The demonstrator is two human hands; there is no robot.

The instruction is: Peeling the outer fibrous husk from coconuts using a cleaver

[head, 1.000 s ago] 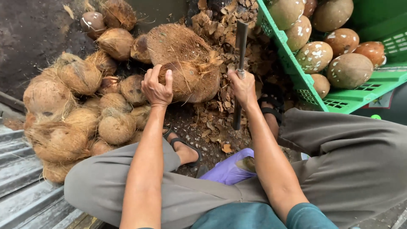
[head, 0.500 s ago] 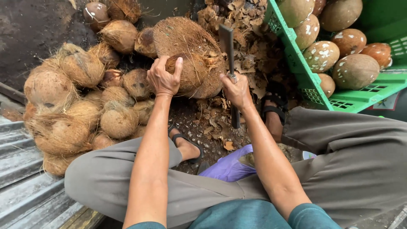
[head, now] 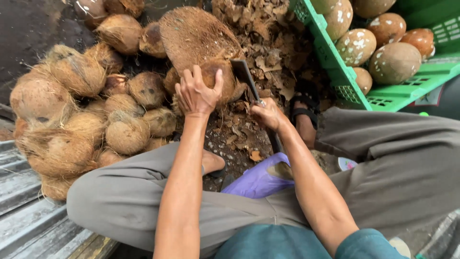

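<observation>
1. Gripping a brown, fibrous coconut [head: 218, 79], the left hand [head: 196, 93] has its fingers spread over the top; it sits amid husk scraps [head: 268, 52].
2. The right hand [head: 268, 115] is closed around a blade [head: 244, 76] touching the coconut.
3. A coconut pile [head: 86, 110] crowds the left and a green crate [head: 335, 67] the right.
4. The blade handle is hidden.

Held coconut [head: 218, 79] as landmark: husked coconut pile [head: 81, 115] left, crate [head: 335, 67] right, husk scraps [head: 268, 43] behind, blade [head: 244, 76] touching right side.
</observation>
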